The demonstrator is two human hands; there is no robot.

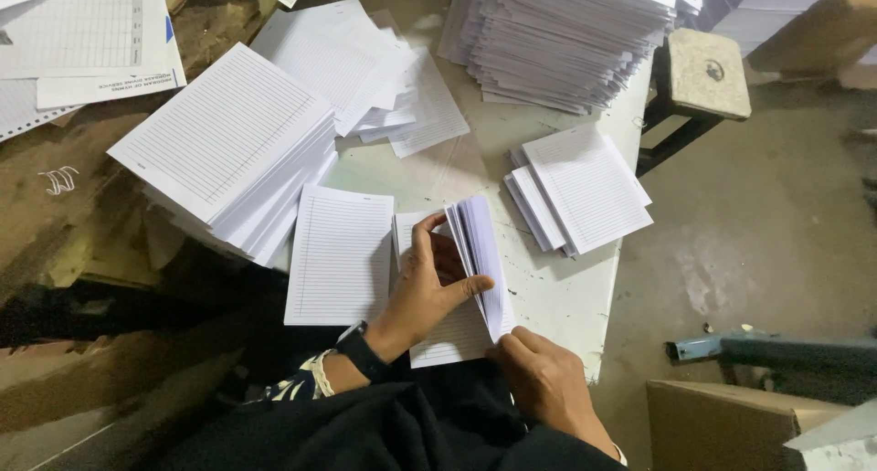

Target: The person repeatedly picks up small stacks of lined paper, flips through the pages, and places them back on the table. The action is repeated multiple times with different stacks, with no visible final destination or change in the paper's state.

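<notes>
Pale, scuffed tabletop carrying stacks of lined paper

A tall stack of lined sheets sits at the left edge, with a single lined sheet lying flat just beside it. Loose fanned sheets spread behind them, and a big slanted pile of sheets fills the far end. A small offset stack lies near the right edge. At the near edge a thin sheaf of pages stands on another lined sheet.
</notes>
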